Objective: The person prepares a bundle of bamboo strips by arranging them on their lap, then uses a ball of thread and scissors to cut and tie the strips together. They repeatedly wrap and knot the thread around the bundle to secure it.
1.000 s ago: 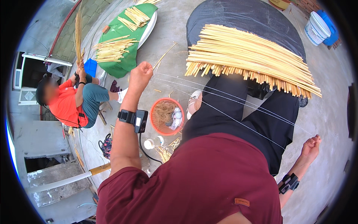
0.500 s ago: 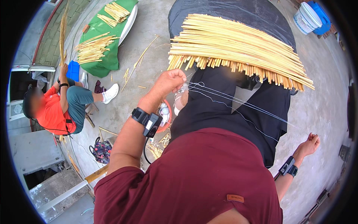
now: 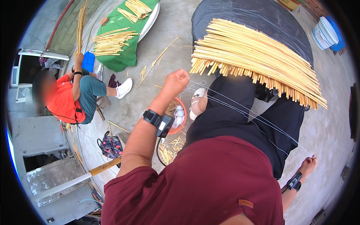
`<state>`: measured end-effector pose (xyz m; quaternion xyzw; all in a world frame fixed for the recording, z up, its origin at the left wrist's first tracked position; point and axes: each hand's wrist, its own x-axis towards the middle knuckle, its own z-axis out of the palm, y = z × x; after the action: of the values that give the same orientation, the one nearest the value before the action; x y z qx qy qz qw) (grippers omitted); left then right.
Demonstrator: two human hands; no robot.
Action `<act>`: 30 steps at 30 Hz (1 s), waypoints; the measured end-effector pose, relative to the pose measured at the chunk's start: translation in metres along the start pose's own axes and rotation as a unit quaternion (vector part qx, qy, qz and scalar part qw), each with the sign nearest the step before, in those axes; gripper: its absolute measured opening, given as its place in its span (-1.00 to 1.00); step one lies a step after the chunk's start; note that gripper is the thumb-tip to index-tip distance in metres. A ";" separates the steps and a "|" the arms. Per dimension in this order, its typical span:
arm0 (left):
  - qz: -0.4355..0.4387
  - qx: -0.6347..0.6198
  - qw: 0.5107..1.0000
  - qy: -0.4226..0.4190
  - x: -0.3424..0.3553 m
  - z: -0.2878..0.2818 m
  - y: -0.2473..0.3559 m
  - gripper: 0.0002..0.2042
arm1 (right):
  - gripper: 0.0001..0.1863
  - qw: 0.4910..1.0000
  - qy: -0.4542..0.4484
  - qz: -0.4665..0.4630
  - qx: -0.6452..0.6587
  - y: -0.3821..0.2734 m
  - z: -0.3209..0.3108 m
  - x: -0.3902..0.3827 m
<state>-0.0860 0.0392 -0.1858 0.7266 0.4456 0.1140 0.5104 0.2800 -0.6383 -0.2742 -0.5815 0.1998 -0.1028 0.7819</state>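
Observation:
My left hand point(image 3: 177, 81) is closed in a pinch on white thread, just left of the stalks' near left end. Several strands of the thread point(image 3: 262, 120) run slantwise over my dark trousers to my right hand point(image 3: 308, 165), which is pinched shut on their other end out to the right. One looser strand sags below the others, and a small loop stands near my left hand. Ahead of my knees, a thick layer of straw-coloured stalks point(image 3: 258, 56) lies side by side on a table with a dark cover point(image 3: 240, 13).
A basin point(image 3: 182, 126) with balls of string stands by my left foot. At left, a seated person in an orange shirt point(image 3: 67, 101) holds long stalks upright. Beyond, a green cloth point(image 3: 123, 62) bears more stalks. A white bucket point(image 3: 324, 33) stands far right.
The view has shifted, so the surroundings appear farther right. My left hand has drawn away leftward from the stalks, and my right hand has come lower and closer to me. Both still grip the thread.

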 end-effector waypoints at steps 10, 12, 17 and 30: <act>0.021 0.064 0.997 0.037 0.004 -0.019 -0.003 -0.93 | -0.77 0.997 0.034 -0.058 -0.041 -0.029 -0.007 0.009; 0.001 -0.033 0.999 -0.013 -0.006 -0.014 0.015 -0.94 | -0.64 0.992 0.005 -0.057 -0.110 -0.041 0.019 -0.026; 0.017 -0.153 0.985 -0.077 -0.039 -0.004 0.073 -0.99 | -0.49 0.912 -0.180 -0.153 -0.336 -0.078 0.170 -0.140; 0.093 -0.202 0.971 -0.089 -0.087 -0.012 0.125 -0.98 | -0.73 0.559 -0.743 0.057 -0.364 -0.041 0.356 -0.383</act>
<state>-0.0768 -0.0302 -0.0496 0.6535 0.2971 0.1838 0.6715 0.0921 -0.1912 -0.0750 -0.6745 -0.3991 0.4916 0.3795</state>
